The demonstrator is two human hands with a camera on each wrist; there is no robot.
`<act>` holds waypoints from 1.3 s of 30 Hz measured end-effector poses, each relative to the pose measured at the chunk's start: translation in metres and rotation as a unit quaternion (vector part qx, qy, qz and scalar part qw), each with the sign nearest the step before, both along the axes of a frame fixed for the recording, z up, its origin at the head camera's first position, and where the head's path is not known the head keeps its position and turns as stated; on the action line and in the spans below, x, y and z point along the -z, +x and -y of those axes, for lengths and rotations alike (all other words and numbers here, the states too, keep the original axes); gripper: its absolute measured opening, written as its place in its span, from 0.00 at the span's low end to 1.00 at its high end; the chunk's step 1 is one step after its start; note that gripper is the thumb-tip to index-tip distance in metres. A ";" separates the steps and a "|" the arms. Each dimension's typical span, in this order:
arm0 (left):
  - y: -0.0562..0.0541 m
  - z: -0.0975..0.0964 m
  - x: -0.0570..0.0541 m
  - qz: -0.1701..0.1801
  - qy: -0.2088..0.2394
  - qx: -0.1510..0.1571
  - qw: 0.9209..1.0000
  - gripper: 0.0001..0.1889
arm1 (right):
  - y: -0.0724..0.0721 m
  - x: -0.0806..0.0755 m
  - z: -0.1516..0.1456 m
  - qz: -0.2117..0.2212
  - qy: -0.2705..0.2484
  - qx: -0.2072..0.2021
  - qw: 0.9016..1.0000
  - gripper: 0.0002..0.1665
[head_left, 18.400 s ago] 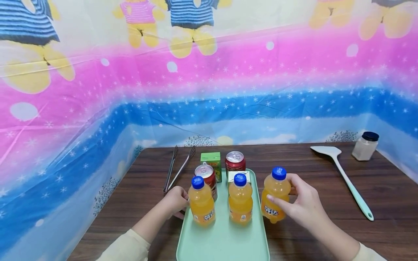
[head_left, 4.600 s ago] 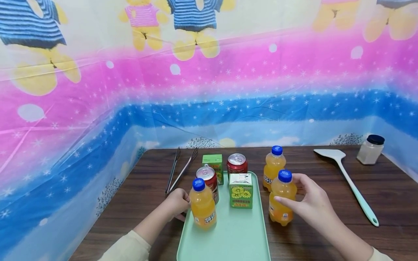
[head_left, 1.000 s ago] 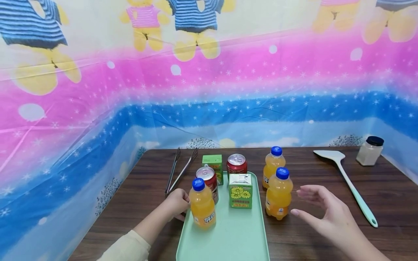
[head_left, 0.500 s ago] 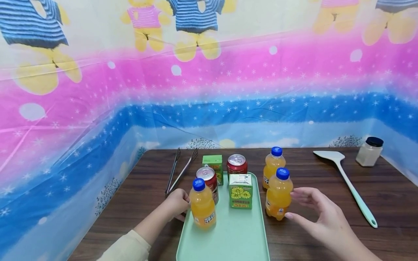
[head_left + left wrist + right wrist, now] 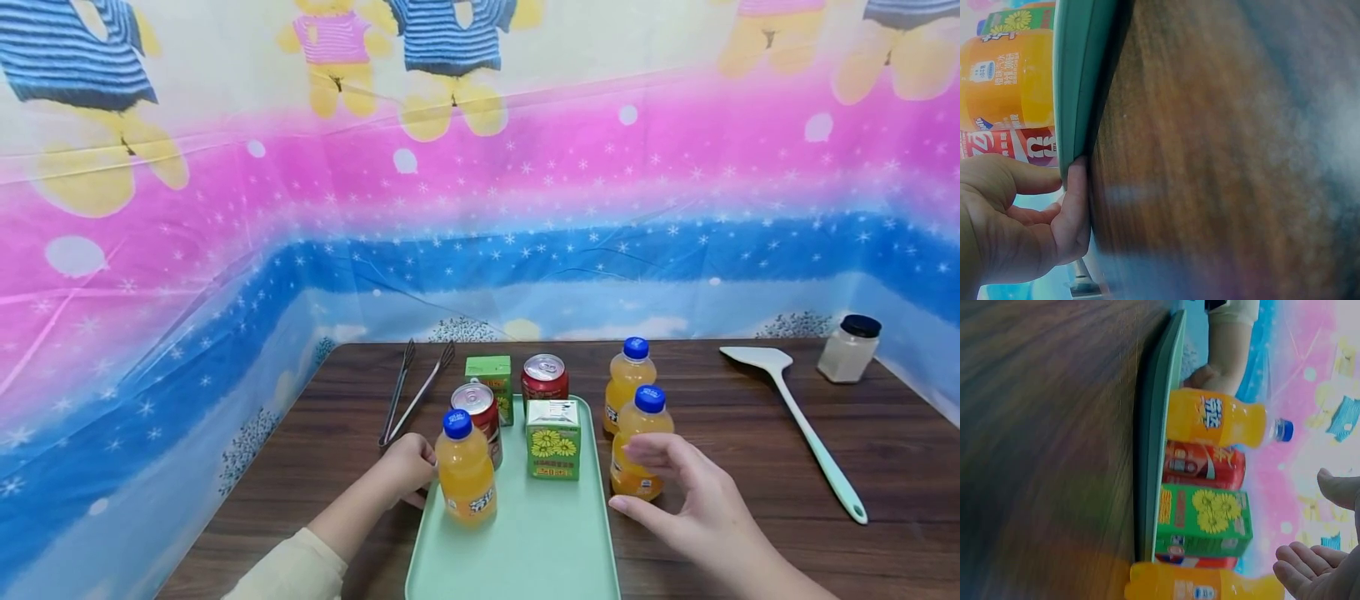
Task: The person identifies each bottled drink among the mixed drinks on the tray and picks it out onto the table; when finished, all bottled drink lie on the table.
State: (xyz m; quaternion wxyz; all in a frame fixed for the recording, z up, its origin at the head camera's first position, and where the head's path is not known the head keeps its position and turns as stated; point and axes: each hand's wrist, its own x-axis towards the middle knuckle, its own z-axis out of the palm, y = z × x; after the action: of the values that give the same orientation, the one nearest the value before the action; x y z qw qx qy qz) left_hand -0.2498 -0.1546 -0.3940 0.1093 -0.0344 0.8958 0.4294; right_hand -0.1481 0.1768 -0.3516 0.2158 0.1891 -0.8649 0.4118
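Note:
My left hand pinches the left rim of a light green tray, thumb above and fingers under it in the left wrist view. On the tray stand an orange soda bottle with a blue cap, a red soda can and a green drink carton with yellow flowers. My right hand is open, thumb and fingers apart with nothing between them. In the head view it overlaps the front one of two more orange soda bottles, which stand on the table right of the tray.
Behind the tray's contents are a second red can and another green carton. Metal tongs lie at the back left. A white-and-mint spatula and a black-lidded jar are at the right. A patterned cloth surrounds the table.
Since the oldest frame, two orange bottles have come to stand right of the tray, one taken off it. My right hand released the front bottle and moved left. My left hand stays put.

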 end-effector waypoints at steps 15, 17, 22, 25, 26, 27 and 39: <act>-0.001 0.000 -0.002 0.011 0.000 -0.001 1.000 0.05 | -0.021 0.004 0.035 -0.020 -0.030 -0.088 0.995 0.34; -0.001 0.000 -0.002 0.012 0.001 0.001 1.000 0.05 | -0.023 0.003 0.039 -0.002 -0.037 -0.091 0.995 0.35; -0.002 0.000 -0.001 0.014 0.001 -0.001 1.000 0.05 | -0.026 0.000 0.048 0.040 -0.051 -0.091 0.994 0.36; -0.001 0.000 -0.002 0.014 0.001 -0.002 1.000 0.05 | -0.028 -0.002 0.054 0.060 -0.059 -0.094 0.992 0.38; -0.001 0.000 -0.002 0.014 0.002 -0.002 1.000 0.05 | -0.028 -0.003 0.056 0.066 -0.063 -0.096 0.991 0.38; -0.001 0.000 -0.003 0.015 0.001 -0.002 1.000 0.05 | -0.029 -0.004 0.059 0.074 -0.066 -0.098 0.990 0.38; 0.001 0.000 -0.003 0.004 0.001 -0.003 1.000 0.06 | -0.037 -0.006 0.086 0.109 -0.063 -0.111 0.986 0.36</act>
State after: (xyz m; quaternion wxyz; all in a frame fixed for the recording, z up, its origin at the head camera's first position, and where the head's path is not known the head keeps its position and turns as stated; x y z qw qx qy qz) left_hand -0.2484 -0.1544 -0.3908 0.1117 -0.0391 0.8948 0.4306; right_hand -0.1850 0.0909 -0.3461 0.0847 0.2239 -0.8295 0.5046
